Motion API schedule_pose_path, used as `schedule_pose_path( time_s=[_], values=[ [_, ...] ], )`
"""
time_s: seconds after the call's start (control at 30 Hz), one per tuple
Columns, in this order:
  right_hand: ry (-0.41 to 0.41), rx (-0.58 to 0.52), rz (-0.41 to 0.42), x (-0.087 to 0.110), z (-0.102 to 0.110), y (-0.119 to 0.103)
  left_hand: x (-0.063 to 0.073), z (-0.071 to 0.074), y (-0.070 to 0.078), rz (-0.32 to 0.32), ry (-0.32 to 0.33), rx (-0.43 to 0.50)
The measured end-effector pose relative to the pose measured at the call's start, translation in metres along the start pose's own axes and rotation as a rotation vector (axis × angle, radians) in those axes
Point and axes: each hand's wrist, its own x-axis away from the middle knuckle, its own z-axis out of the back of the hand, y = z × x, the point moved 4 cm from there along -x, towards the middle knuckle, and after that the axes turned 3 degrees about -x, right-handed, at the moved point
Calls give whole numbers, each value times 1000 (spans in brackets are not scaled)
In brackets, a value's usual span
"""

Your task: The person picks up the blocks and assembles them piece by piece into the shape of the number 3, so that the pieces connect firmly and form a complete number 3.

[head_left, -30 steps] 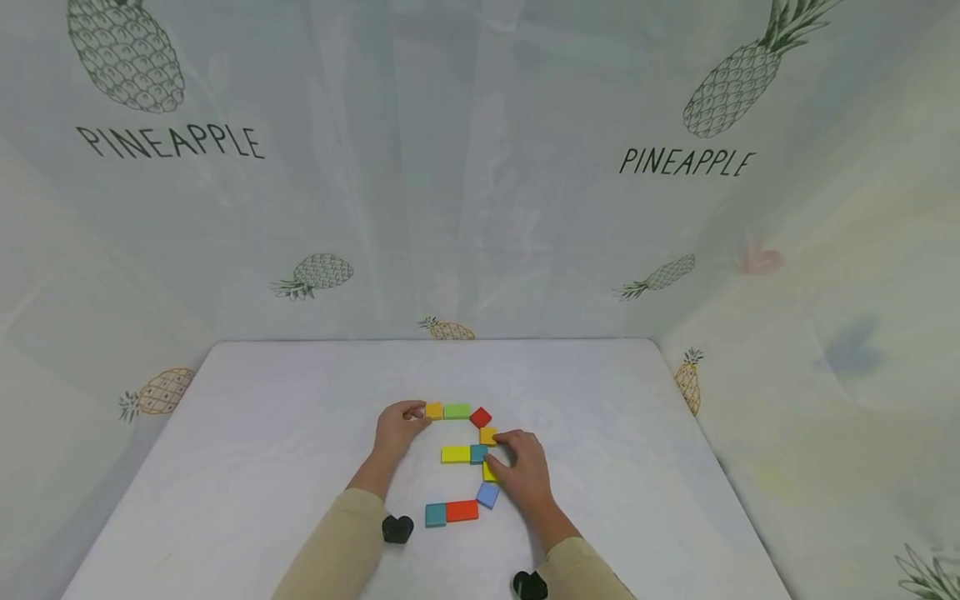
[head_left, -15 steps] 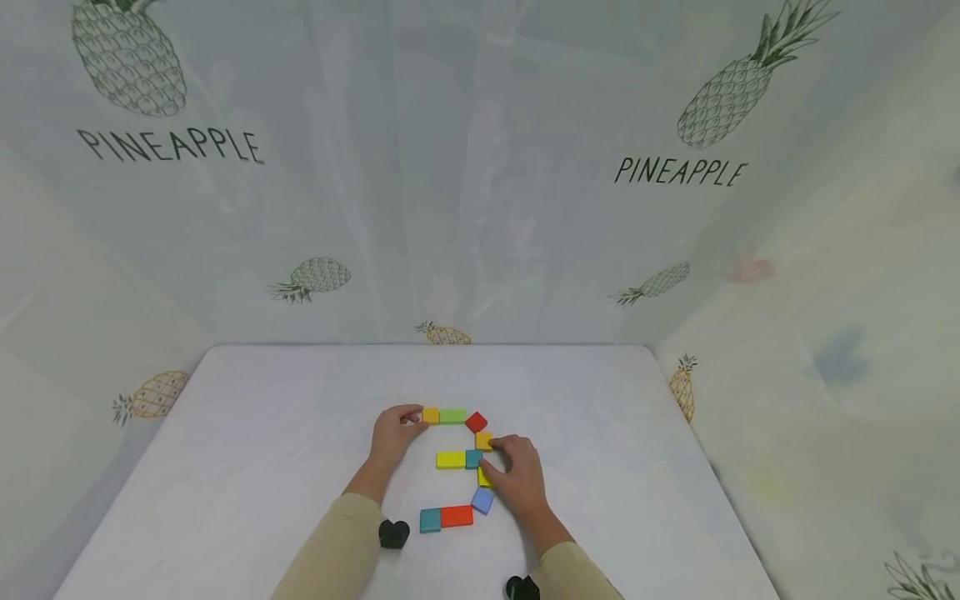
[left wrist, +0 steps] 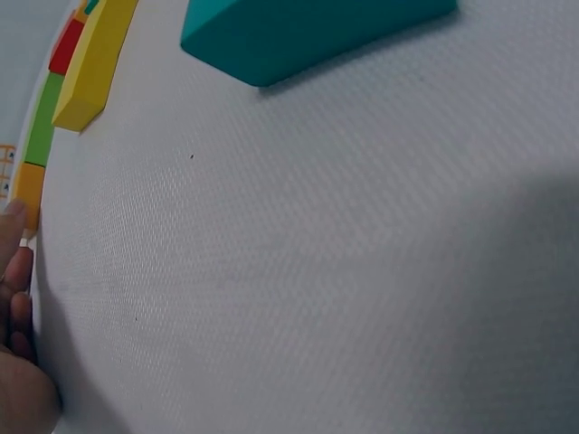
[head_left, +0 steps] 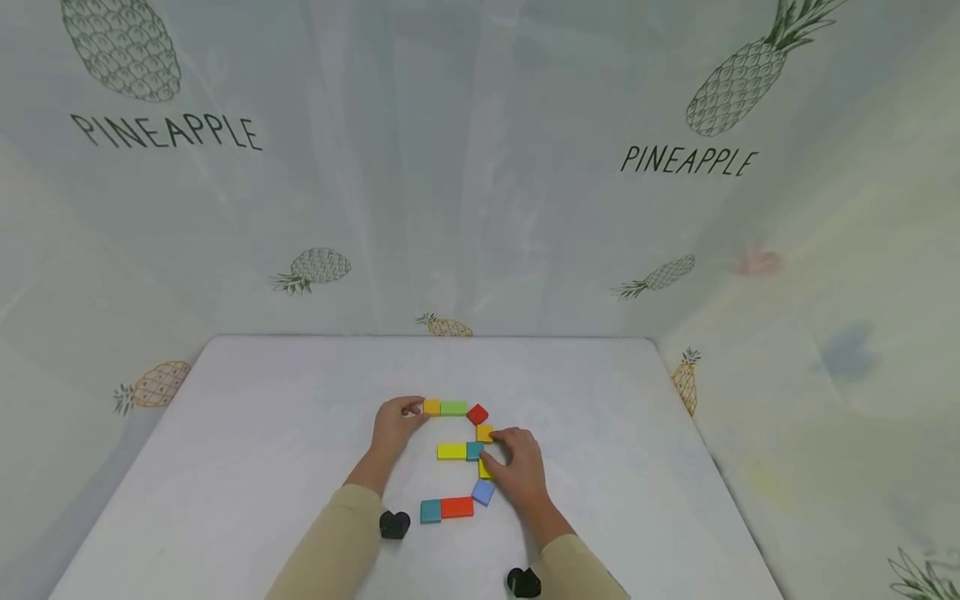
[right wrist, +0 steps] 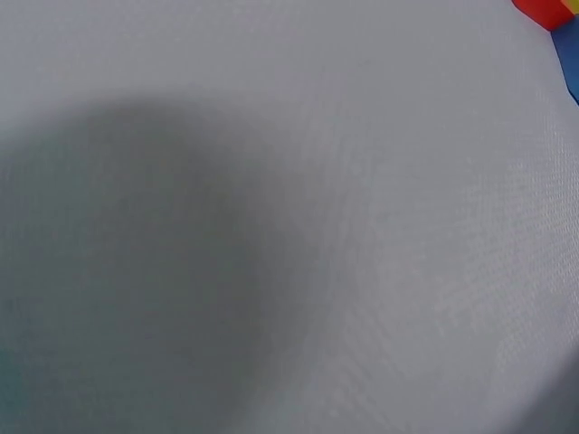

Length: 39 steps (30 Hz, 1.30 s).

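Note:
My left hand (head_left: 393, 427) pinches an orange block (head_left: 432, 407) between thumb and forefinger, at the left end of the top row. A green block (head_left: 453, 408) and a tilted red block (head_left: 477, 414) continue that row. My right hand (head_left: 522, 471) is spread in a C shape, forefinger at the right edge of another orange block (head_left: 483, 432). Its thumb reaches over a small yellow block (head_left: 484, 470), beside a teal block (head_left: 475, 451). A long yellow block (head_left: 452, 452) extends left from the teal one. The left wrist view shows the thumb against the orange block (left wrist: 30, 192).
Below lie a tilted blue block (head_left: 483, 492), a red-orange block (head_left: 457, 507) and another teal block (head_left: 431, 512). Black heart-shaped pieces (head_left: 394, 525) show beside both sleeves. A pineapple-printed curtain (head_left: 480, 167) hangs behind the white table (head_left: 300, 375).
The narrow gap between the left orange block and the green block has closed. Both hands otherwise hold their places; the head view shifts slightly.

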Motion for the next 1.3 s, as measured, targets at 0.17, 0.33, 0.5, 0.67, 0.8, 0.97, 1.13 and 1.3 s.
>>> schedule_pose_path(
  time_s=[0.17, 0.33, 0.5, 0.67, 0.8, 0.97, 1.13, 1.3],
  values=[
    [11, -4, -9, -2, 2, -1, -2, 1, 2, -14, -3, -10],
    [1, -9, -22, -1, 2, -3, 0, 4, 4, -22, 3, -19],
    [8, -23, -24, 1, 3, -4, 1, 3, 4, -29, 4, -14],
    [15, -39, -24, 2, 4, -4, 2, 2, 3, -33, 0, -23],
    [14, -44, -34, 3, 4, -3, 2, 1, 3, -41, 7, -24],
    [18, -46, -44, 3, 3, -2, 3, 0, 3, -42, 6, -26],
    [28, -34, -12, 3, 3, -1, 2, -1, 4, -61, 15, -29],
    [22, -36, -15, 3, 3, -1, 2, 0, 4, -68, 22, -25]
  ],
)
